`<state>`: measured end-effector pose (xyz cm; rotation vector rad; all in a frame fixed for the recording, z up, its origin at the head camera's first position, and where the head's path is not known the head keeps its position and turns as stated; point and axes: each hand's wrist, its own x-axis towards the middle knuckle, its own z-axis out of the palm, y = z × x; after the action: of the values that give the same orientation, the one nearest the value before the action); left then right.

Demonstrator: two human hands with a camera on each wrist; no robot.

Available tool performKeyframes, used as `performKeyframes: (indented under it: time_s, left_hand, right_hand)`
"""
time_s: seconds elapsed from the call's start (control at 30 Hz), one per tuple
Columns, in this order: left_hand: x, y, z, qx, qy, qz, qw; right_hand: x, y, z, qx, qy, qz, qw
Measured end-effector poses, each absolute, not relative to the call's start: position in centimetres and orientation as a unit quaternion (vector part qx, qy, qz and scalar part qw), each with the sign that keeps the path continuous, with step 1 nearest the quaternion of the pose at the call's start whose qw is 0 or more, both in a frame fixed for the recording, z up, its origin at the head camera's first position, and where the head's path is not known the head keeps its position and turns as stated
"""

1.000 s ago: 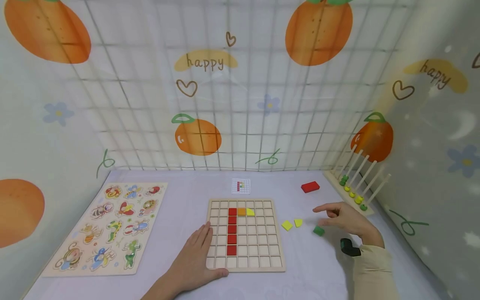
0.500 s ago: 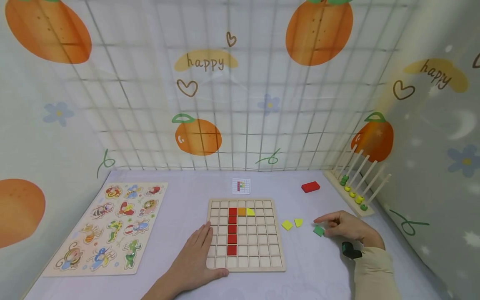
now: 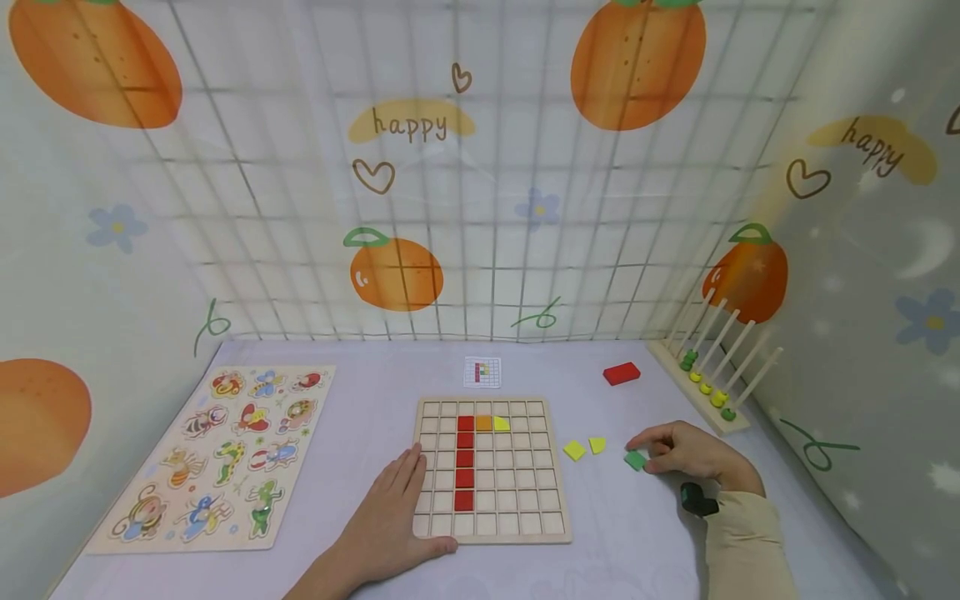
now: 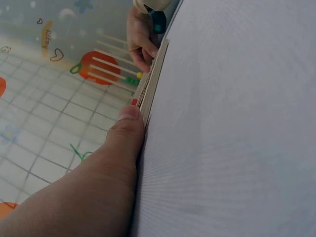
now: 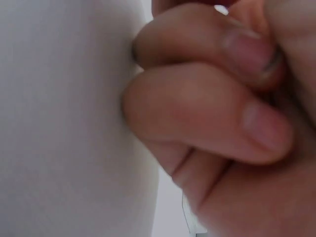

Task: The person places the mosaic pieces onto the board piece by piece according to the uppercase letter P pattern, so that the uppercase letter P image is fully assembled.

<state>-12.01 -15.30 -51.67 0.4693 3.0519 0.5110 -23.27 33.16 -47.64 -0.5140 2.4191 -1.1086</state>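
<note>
Biggest thing from where I stand: the printed cloth backdrop (image 3: 487, 208) round the back & sides. Below it is the pale-covered table (image 3: 360, 417). Insect puzzle bd (image 3: 236, 542) lies flat far L, well apart from the action, prob. parked there to leave the middle free.

Wooden grid bd (image 3: 507, 478) sits center, squarely in front of the person, I'd guess so both hands reach it easily. L hand (image 3: 397, 508) lies at its near-L corner: fingers extended along the L side, thumb out along the front edge, nothing gripped. Looks like a brace, so the bd won't slide.

Peg rack (image 3: 670, 358) w/ green & yellow beads stands back R, apparently out of the way. R hand (image 3: 686, 454) is low over the table R of the bd, thumb & index nearly closed, w/ just a small tile btwn them; other fingers curled under, per the R wrist view.

Pattern card (image 3: 482, 372) is just behind the bd, face up, prob. for easy ref. Red block (image 3: 621, 373) is off back R.

Red tiles (image 3: 464, 458) fill five cells of the third column; orange tile (image 3: 483, 423), then yellow quarter tile (image 3: 500, 424), run R from the top one.

Green tile (image 3: 635, 460) is in that pinch, held by opposite edges, prob. b/c it's thin; can't tell if it's off the cloth. Yellow square (image 3: 574, 451) & spare yellow quarter (image 3: 597, 445) lie btwn bd & R hand, handy.
</note>
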Motion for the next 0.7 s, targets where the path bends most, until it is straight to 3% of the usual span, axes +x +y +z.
performKeyframes:
  time_s: [0.37,0.7]
  left_hand:
    - [-12.0,-15.3,-51.7,0.153,0.975,0.160,-0.004]
    - [-12.1,-15.4,-51.9,0.153,0.975,0.159,-0.002]
  right_hand:
    - [-23.9,31.2,-47.8,-0.071,0.926,-0.339,0.149]
    - [-24.2,29.1,-47.7,-0.054,0.952,-0.286,0.099]
